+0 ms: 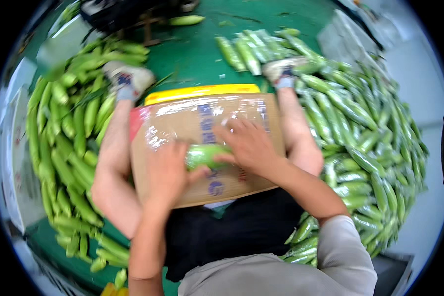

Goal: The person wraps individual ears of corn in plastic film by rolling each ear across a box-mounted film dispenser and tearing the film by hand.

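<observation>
A green ear of corn in its husk [204, 155], glossy as if wrapped in clear film, lies crosswise over a cardboard box [185, 196] on my lap. My left hand [166, 172] is at its left end, thumb stretched along the near side. At the right end is my right hand [249, 146], its thumb against the corn and its fingers reaching forward over the box. Both hands are blurred and hide the ends of the ear. Shiny clear plastic film [174, 109] covers the far part of the box top, over printed writing.
Unwrapped ears of corn [64, 155] are heaped on the left. Film-wrapped ears [355, 148] form a big pile on the right. Something yellow [203, 91] shows beyond the box, between my shoes. A single ear [187, 20] lies farther off on the green floor [192, 55].
</observation>
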Demonstrator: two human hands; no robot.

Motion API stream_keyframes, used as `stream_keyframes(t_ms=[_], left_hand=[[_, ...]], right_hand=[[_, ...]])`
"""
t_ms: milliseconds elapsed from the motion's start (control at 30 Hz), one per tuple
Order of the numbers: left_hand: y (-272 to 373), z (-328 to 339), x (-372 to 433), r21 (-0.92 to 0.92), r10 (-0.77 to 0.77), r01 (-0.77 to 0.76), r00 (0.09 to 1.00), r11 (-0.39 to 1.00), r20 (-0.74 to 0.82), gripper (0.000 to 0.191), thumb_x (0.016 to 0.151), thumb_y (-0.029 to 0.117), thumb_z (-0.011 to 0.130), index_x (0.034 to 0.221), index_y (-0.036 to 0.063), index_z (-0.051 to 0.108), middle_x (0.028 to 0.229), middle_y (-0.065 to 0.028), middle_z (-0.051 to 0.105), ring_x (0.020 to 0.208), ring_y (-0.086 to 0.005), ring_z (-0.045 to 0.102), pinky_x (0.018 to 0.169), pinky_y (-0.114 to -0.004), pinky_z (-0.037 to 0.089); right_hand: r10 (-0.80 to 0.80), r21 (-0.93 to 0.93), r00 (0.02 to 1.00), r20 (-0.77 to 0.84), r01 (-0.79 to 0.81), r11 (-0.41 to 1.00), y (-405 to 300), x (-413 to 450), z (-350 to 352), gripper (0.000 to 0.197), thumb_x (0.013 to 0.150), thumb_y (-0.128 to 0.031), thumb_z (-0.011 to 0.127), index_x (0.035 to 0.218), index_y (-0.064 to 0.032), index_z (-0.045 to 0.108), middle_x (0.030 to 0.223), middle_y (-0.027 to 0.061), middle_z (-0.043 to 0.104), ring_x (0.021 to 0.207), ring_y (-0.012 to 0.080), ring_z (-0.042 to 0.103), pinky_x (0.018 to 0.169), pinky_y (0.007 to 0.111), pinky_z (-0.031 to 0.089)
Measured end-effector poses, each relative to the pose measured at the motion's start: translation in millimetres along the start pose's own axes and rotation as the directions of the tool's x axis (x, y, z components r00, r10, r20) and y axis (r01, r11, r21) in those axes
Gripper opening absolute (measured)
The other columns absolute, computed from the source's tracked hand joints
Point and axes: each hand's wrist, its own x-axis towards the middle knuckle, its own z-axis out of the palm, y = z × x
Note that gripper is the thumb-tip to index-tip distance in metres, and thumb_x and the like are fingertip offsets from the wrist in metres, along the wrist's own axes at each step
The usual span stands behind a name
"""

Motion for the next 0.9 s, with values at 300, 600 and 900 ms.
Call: stream_keyframes(t_ms=[300, 600, 900], left_hand=[[-33, 26, 93, 0.209, 0.440, -0.389, 0.832, 0.897, -0.337, 0.054, 0.092, 0.011, 0.066, 0.143, -0.0035, 0.054, 0.138, -0.0219, 0.062, 0.130, -0.0431, 0.057, 0.114, -0.051, 0.043], [-7, -10, 76, -0.024, 0.325, -0.324, 0.941, 0.946, 0.095, 0.067, 0.065, 0.016, 0.084, 0.126, -0.0009, 0.065, 0.113, -0.0202, 0.073, 0.105, -0.0396, 0.069, 0.097, -0.047, 0.054], [-8, 8, 37, -0.519, 0.238, 0.097, 0.807, 0.849, 0.541, 0.068, 0.058, 0.016, 0.090, 0.118, -0.0014, 0.064, 0.098, -0.0098, 0.073, 0.088, -0.0205, 0.069, 0.084, -0.036, 0.056]], right_hand=[[0.084, 0.054, 0.976, 0.203, -0.097, 0.994, 46, 85, 74, 0.064, 0.064, -0.040, 0.094, 0.113, -0.0054, 0.073, 0.115, 0.0138, 0.073, 0.116, 0.0324, 0.066, 0.094, 0.043, 0.055], [-0.098, 0.528, 0.797, 0.596, -0.297, 0.795, 79, 124, 60, 0.085, 0.096, -0.075, 0.051, 0.151, -0.0111, 0.054, 0.162, 0.0205, 0.041, 0.149, 0.0383, 0.037, 0.122, 0.050, 0.033], [-0.052, 0.254, 0.806, 0.589, -0.124, 0.959, 63, 116, 84, 0.093, 0.097, -0.076, 0.046, 0.170, -0.0254, 0.022, 0.178, 0.0042, 0.015, 0.164, 0.0371, 0.002, 0.124, 0.075, -0.002]])
